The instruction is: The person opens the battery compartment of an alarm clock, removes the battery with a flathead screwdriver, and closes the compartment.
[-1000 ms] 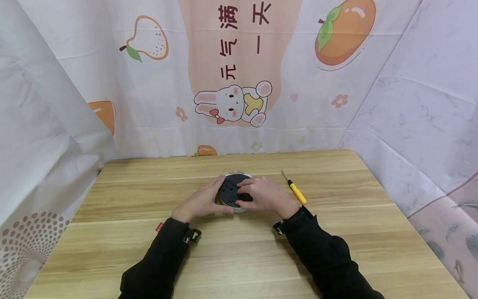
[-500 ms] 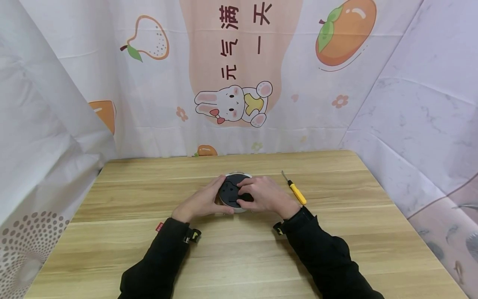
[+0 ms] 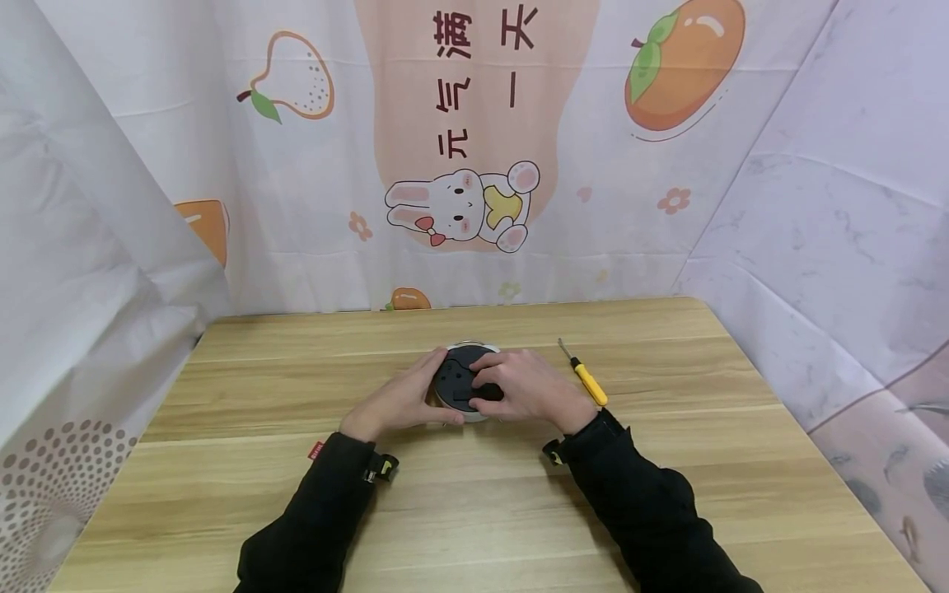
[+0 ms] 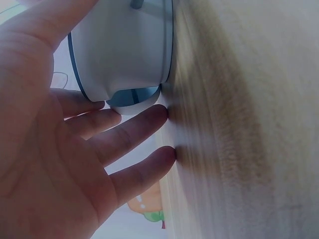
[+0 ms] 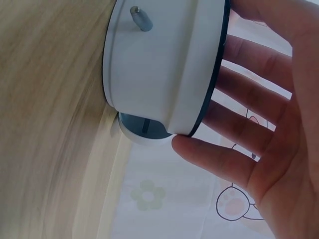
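One round device point(image 3: 454, 376), black-faced, white-sided; left fingers point(image 4: 130, 134) spread, clasping it; right fingers point(image 5: 239, 127) bent, cannot tell if pinching.

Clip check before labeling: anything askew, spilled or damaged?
Only the white printed fabric backdrop looks odd: its cartoon rabbit lies sideways, suggesting it's hung a quarter turn off. The partly hidden round white device with a black top and the yellow-and-black screwdriver show no visible damage. No spill visible.
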The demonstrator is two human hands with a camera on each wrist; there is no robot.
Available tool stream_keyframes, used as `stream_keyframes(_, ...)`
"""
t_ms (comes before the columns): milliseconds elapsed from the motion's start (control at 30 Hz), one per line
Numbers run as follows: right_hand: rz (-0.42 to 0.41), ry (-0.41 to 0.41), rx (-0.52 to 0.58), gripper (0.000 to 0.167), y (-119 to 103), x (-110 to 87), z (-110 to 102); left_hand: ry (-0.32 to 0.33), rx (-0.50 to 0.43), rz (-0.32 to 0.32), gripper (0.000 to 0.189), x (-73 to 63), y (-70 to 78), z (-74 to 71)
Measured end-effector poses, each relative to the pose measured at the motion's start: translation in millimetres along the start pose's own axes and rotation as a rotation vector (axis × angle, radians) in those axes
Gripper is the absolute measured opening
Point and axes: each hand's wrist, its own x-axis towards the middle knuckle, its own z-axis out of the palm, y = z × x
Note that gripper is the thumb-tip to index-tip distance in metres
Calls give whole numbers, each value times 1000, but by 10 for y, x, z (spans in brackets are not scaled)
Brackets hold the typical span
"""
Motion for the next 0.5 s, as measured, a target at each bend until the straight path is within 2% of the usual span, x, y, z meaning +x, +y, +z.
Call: stream_keyframes(500, -9, -6, -10, 27, -9, 13, -17, 4, -21, 9, 114, 17, -13, 3)
